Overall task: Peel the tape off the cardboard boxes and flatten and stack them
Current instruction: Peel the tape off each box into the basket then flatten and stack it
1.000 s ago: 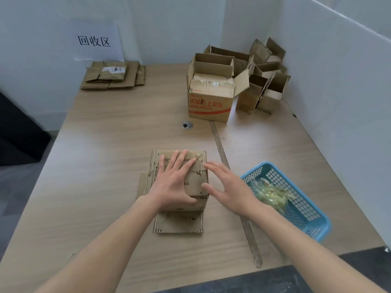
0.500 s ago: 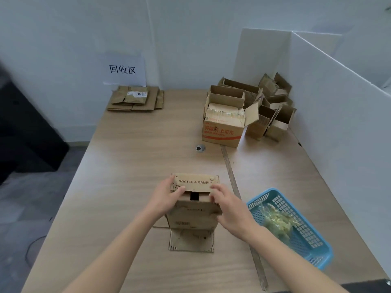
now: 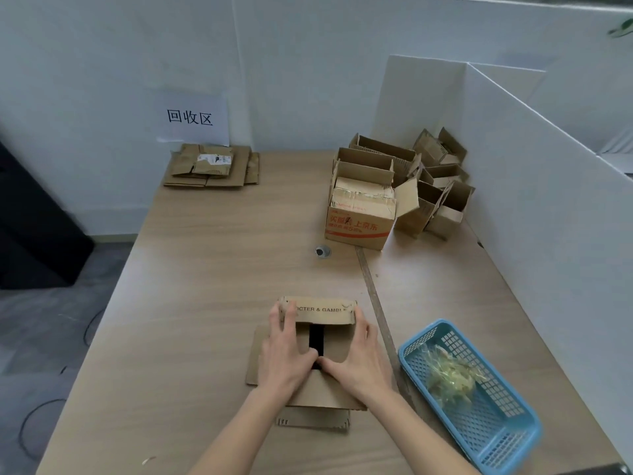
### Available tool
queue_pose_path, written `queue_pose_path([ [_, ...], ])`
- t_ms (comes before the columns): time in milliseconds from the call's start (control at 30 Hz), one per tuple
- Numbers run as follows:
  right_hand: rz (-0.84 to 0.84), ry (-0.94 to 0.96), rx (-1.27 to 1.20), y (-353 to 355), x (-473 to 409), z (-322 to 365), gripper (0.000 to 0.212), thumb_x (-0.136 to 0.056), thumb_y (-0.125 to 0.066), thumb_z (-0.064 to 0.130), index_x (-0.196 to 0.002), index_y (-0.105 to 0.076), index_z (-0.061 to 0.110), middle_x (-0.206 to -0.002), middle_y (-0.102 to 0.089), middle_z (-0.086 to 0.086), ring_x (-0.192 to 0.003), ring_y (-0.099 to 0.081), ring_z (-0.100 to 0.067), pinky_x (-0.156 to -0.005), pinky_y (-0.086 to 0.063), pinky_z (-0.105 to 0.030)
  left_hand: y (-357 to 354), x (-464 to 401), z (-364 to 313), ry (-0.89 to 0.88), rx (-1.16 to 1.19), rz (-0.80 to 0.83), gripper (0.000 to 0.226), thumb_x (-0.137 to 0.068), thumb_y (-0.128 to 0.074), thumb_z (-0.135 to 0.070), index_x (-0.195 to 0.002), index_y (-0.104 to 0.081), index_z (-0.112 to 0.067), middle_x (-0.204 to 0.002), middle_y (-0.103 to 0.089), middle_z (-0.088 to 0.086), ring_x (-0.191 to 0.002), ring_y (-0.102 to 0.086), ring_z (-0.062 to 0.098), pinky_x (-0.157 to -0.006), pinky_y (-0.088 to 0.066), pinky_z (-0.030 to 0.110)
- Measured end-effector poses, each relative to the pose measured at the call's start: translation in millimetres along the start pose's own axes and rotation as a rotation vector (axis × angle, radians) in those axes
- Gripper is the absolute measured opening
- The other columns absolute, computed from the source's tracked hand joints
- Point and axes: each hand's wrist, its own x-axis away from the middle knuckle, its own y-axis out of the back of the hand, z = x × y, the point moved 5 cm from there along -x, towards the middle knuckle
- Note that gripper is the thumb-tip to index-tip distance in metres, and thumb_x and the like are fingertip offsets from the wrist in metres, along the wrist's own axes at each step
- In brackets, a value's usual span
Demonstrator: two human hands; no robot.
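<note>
A small brown cardboard box printed "PROCTER & GAMBLE" stands on the wooden table in front of me, with a dark gap between its top flaps. My left hand grips its left side and my right hand grips its right side. Both thumbs meet at the gap. One flap lies flat on the table below my wrists. A stack of flattened boxes lies at the far left under a paper sign.
A red-printed open box and several smaller open boxes crowd the far right corner. A blue basket at my right holds crumpled tape. A white partition borders the right side. A cable hole sits mid-table.
A second ago my hands pressed flat on the box. They then took hold of its sides and it stood up; now the thumbs are at the top gap. My head has tilted up.
</note>
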Motion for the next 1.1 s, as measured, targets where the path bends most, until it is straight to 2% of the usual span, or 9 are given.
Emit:
queue_pose_path([
  [133, 0.035, -0.018, -0.217, 4, -5, 17, 0.13, -0.06, -0.068, 0.057, -0.144, 0.031, 0.06, -0.148, -0.039, -0.01, -0.12, -0.058, -0.035, -0.086, -0.046, -0.041, 21, -2, 15, -0.054, 0.177, 0.059, 0.107, -0.077, -0.065, -0.048, -0.157, 0.007, -0.052, -0.168, 0.001, -0.02, -0.151, -0.021, 0.01, -0.112, -0.034, 0.045],
  [333, 0.214, -0.096, -0.489, 24, -16, 4, 0.091, -0.081, -0.036, 0.055, -0.16, 0.009, 0.042, -0.167, -0.023, -0.001, -0.146, -0.034, -0.026, -0.113, -0.03, -0.04, 51, -7, 16, 0.149, 0.681, 0.032, 0.076, -0.088, -0.037, -0.039, -0.157, -0.005, -0.05, -0.145, -0.049, -0.019, -0.134, -0.044, 0.013, -0.112, -0.034, 0.034],
  [500, 0.242, -0.185, -0.623, 33, -16, -17, 0.048, -0.077, -0.032, 0.036, -0.124, -0.045, 0.037, -0.1, -0.053, 0.004, -0.093, -0.055, -0.019, -0.085, -0.059, -0.05, 59, -9, 25, 0.242, 0.64, 0.158, 0.064, -0.101, -0.034, -0.011, -0.161, -0.025, -0.031, -0.154, -0.044, 0.006, -0.128, -0.047, 0.024, -0.111, -0.041, 0.045],
  [600, 0.253, -0.251, -0.685, 33, -17, -21, 0.062, -0.084, -0.034, 0.036, -0.146, -0.034, 0.04, -0.12, -0.055, -0.002, -0.109, -0.055, -0.028, -0.087, -0.06, -0.054, 56, -10, 26, 0.309, 0.587, 0.26, 0.066, -0.097, -0.037, -0.008, -0.159, -0.028, -0.03, -0.148, -0.049, 0.011, -0.131, -0.049, 0.035, -0.108, -0.045, 0.053],
  [700, 0.224, -0.228, -0.609, 34, -26, -16, 0.059, -0.101, -0.034, 0.044, -0.158, -0.024, 0.036, -0.159, -0.036, -0.001, -0.143, -0.036, -0.03, -0.114, -0.039, -0.053, 56, -13, 17, 0.324, 0.586, 0.277, 0.049, -0.099, -0.038, -0.01, -0.148, -0.044, -0.017, -0.115, -0.061, 0.002, -0.1, -0.056, 0.019, -0.077, -0.049, 0.034],
  [800, 0.138, -0.259, -0.591, 49, -36, -13, 0.051, -0.107, -0.033, 0.041, -0.154, -0.034, 0.022, -0.158, -0.036, -0.007, -0.142, -0.036, -0.032, -0.113, -0.04, -0.058, 69, -16, 4, 0.286, 0.632, 0.16, 0.043, -0.1, -0.037, -0.007, -0.142, -0.049, -0.011, -0.112, -0.061, 0.003, -0.093, -0.053, 0.012, -0.072, -0.042, 0.025],
  [900, 0.133, -0.181, -0.7, 80, -41, 7, 0.058, -0.105, -0.033, 0.055, -0.154, -0.034, 0.023, -0.159, -0.038, -0.007, -0.143, -0.037, -0.03, -0.116, -0.036, -0.059, 90, -17, -18, 0.193, 0.711, 0.081, 0.052, -0.097, -0.042, -0.006, -0.148, -0.047, -0.014, -0.132, -0.06, 0.012, -0.106, -0.055, 0.023, -0.078, -0.044, 0.026],
  [1033, 0.164, -0.107, -0.836, 130, -41, 45, 0.106, -0.071, -0.035, 0.096, -0.155, -0.036, 0.032, -0.159, -0.038, 0.001, -0.143, -0.039, -0.033, -0.115, -0.034, -0.063, 118, -16, -49, 0.081, 0.77, 0.041, 0.079, -0.07, -0.043, -0.023, -0.149, -0.048, -0.023, -0.112, -0.06, 0.008, -0.094, -0.052, 0.021, -0.081, -0.044, 0.035],
  [1100, 0.145, -0.12, -0.901, 151, -44, 55, 0.106, -0.066, -0.037, 0.098, -0.149, -0.043, 0.032, -0.149, -0.048, -0.002, -0.136, -0.047, -0.038, -0.11, -0.039, -0.066, 126, -13, -59, 0.003, 0.714, 0.033, 0.08, -0.072, -0.044, -0.021, -0.151, -0.044, -0.025, -0.131, -0.057, 0.008, -0.114, -0.053, 0.025, -0.1, -0.046, 0.045],
])
